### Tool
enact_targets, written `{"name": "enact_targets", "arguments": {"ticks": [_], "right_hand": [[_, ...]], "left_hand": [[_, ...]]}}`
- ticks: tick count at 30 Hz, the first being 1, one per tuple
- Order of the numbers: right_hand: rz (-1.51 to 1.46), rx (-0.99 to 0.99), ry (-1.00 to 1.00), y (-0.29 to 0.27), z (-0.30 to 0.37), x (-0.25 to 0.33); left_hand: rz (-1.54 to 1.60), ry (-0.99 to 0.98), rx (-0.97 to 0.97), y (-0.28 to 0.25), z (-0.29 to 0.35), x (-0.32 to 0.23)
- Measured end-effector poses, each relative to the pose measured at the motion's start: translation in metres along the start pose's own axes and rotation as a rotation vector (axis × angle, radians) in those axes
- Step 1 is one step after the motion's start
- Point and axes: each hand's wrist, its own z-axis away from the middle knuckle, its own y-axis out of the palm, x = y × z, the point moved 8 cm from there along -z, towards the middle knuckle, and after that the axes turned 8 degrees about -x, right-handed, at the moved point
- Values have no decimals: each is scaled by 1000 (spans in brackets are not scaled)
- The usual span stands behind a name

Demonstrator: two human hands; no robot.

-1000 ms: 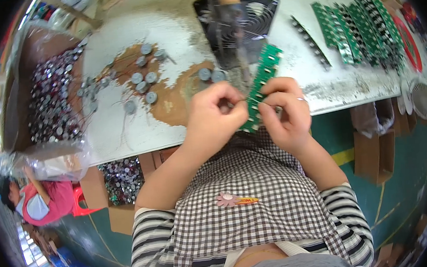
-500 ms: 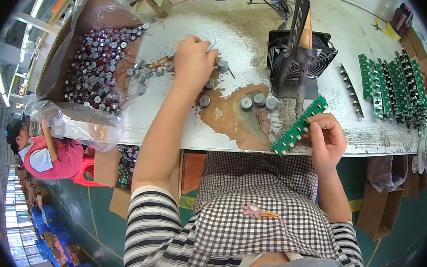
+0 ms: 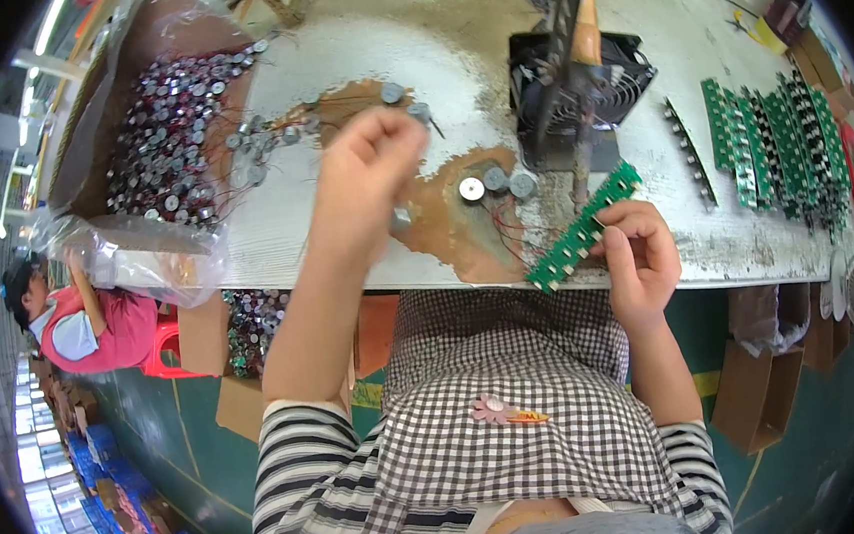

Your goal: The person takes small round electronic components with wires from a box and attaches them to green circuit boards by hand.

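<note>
My right hand point(image 3: 642, 255) pinches a narrow green circuit board strip point(image 3: 585, 229) by its right edge, tilted over the table's front edge. Small pale parts line the strip. My left hand point(image 3: 368, 176) is closed above the table, its fingers curled and blurred; what it holds, if anything, cannot be made out. Beyond it sit small round metal motors, one of them a grey motor point(image 3: 391, 92) on the bare brown patch. Between my hands stand three more, including a motor with a bright top point(image 3: 471, 190), and red wires point(image 3: 509, 225) trail from the group.
A plastic-lined carton point(image 3: 85, 123) full of wired motors is at the left. Behind the strip stand a black fan point(image 3: 623, 81) and a wooden-handled tool point(image 3: 585, 34) on a metal post. Several green strips point(image 3: 779, 154) lie in rows at right. A person in pink point(image 3: 100, 318) sits at far left.
My left hand has drawn back toward me from the scattered motors, uncovering one at the far side. My right hand keeps its grip on the strip. The whole view has shifted slightly.
</note>
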Motion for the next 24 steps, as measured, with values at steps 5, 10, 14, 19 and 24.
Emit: {"name": "enact_targets", "arguments": {"ticks": [5, 10, 14, 19, 24], "right_hand": [[-106, 14, 44, 7, -3, 0], [208, 145, -190, 13, -4, 17], [194, 124, -161, 9, 0, 15], [121, 86, -138, 5, 1, 10], [185, 118, -257, 9, -7, 21]], "left_hand": [[176, -288, 206, 50, 54, 57], [14, -242, 187, 66, 55, 63], [-28, -352, 250, 78, 60, 63], [-242, 185, 268, 85, 53, 40], [-106, -32, 346, 90, 42, 46]]}}
